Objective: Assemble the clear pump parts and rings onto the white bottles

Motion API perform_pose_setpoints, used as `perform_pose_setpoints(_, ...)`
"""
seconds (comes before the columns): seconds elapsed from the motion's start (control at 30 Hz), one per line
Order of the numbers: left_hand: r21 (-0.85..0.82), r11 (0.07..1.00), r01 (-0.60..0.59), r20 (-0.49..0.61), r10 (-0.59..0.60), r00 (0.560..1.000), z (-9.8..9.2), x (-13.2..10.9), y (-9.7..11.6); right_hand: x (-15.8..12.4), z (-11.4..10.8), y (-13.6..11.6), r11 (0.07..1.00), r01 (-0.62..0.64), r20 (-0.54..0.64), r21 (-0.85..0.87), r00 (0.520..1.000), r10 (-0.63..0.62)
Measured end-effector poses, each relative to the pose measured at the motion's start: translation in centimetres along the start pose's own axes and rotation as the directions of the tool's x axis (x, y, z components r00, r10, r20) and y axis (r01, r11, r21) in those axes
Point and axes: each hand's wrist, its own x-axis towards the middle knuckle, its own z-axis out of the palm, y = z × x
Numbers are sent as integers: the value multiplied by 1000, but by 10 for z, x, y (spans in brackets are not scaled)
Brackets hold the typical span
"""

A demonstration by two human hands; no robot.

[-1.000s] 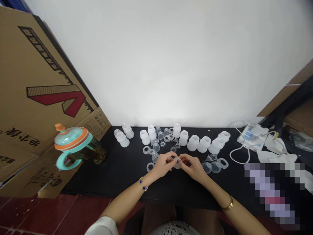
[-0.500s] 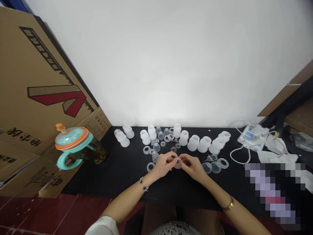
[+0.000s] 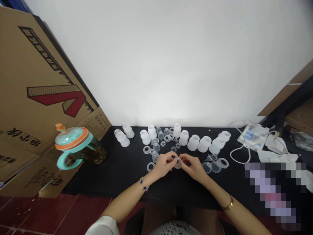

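My left hand point(image 3: 164, 165) and my right hand point(image 3: 194, 167) meet over the middle of a black table point(image 3: 122, 173). Between their fingertips they pinch one small clear plastic ring piece point(image 3: 177, 162). Behind the hands lie several translucent white bottle bodies point(image 3: 193, 142) and clear caps and rings point(image 3: 156, 147). A clear ring point(image 3: 150, 167) lies just left of my left hand. Clear domes point(image 3: 211, 167) sit just right of my right hand.
A large cardboard box point(image 3: 36, 98) leans at the left, with a teal and orange handled jar point(image 3: 75, 147) in front of it. A white device with cable point(image 3: 251, 135) and white bags lie at the right. A white wall stands behind the table.
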Motion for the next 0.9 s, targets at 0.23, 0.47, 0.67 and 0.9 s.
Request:
perform_pose_setpoints(0.23, 9, 1000, 1, -5, -1, 1000, 0, 0, 1, -1, 0, -2, 1000, -6, 7, -2, 1000, 6)
perform_pose_setpoints(0.47, 11, 1000, 2, -9, -2, 1000, 1, 0, 1, 0, 0, -2, 1000, -9, 5, 2, 1000, 9)
perform_pose_setpoints(0.67, 18, 1000, 5, -9, -5, 1000, 1, 0, 0, 0, 0, -2, 1000, 1, 14, 7, 1000, -1)
perform_pose_setpoints(0.9, 26, 1000, 4, -13, -4, 1000, 1, 0, 1, 0, 1, -2, 1000, -10, 7, 16, 1000, 10)
